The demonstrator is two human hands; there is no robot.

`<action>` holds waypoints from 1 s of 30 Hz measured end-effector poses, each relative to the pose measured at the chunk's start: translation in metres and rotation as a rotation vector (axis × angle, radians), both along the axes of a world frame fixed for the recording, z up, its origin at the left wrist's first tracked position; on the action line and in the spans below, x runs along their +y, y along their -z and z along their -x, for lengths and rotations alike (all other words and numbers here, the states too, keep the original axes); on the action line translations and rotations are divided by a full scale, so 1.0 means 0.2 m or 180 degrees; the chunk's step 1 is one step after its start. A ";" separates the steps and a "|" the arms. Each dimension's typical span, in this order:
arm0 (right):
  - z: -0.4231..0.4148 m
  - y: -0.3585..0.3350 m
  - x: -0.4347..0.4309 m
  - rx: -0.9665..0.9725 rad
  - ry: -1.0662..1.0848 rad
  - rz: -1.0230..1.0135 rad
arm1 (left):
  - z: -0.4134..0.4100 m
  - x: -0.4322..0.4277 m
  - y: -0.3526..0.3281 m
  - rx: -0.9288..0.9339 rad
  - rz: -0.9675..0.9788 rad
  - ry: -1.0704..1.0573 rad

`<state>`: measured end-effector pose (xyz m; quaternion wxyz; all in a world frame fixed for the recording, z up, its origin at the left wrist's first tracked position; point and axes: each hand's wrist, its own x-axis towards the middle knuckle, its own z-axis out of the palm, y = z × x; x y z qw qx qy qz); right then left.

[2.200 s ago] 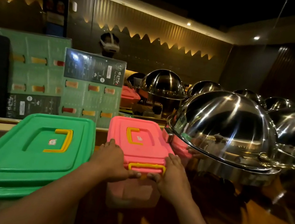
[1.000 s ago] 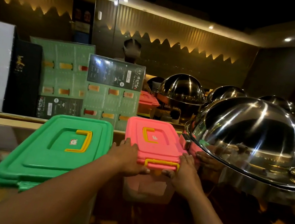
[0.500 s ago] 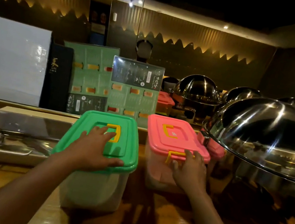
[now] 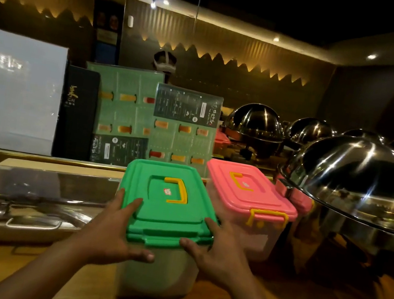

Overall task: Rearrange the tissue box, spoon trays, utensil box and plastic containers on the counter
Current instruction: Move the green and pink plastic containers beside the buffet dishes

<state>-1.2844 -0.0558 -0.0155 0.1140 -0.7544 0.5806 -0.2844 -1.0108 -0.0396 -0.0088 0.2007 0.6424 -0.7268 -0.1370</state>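
A clear plastic container with a green lid [image 4: 167,204] and yellow handle stands on the wooden counter in the middle. My left hand [image 4: 113,229] grips its near left corner and my right hand [image 4: 214,252] grips its near right corner. Just to its right and a little farther back stands a second container with a pink lid [image 4: 248,192] and a yellow front latch, with no hand on it. On the left lies a long steel utensil tray [image 4: 23,200] with a clear cover and utensils dimly visible inside.
Large steel chafing domes [image 4: 359,178] crowd the right side, close to the pink container. Menu boards [image 4: 153,120], a black box [image 4: 77,112] and a white panel [image 4: 12,90] line the back ledge. A person with a headset [image 4: 165,63] stands behind them.
My right hand left the pink container and joined my left hand on the green one. The view shifted left, bringing the utensil tray more into sight.
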 end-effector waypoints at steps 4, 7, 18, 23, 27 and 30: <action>-0.02 0.01 0.01 0.0372 0.0072 0.0096 | -0.03 -0.07 0.02 0.0213 0.0054 0.0191; -0.03 0.02 -0.01 0.0371 0.0208 0.0117 | -0.05 -0.13 0.03 0.0345 0.0082 0.0293; 0.01 -0.02 -0.23 0.0774 0.0394 0.0069 | 0.01 -0.35 0.01 0.0320 0.0173 0.0278; 0.02 -0.03 -0.31 0.0958 0.0424 0.0187 | 0.04 -0.46 0.00 0.0284 0.0105 0.0217; 0.05 -0.04 -0.38 0.1038 0.0332 0.0188 | 0.06 -0.53 0.01 0.0252 0.0139 0.0199; 0.06 -0.02 -0.43 0.1071 0.0307 0.0247 | 0.07 -0.55 0.00 0.0295 0.0132 0.0171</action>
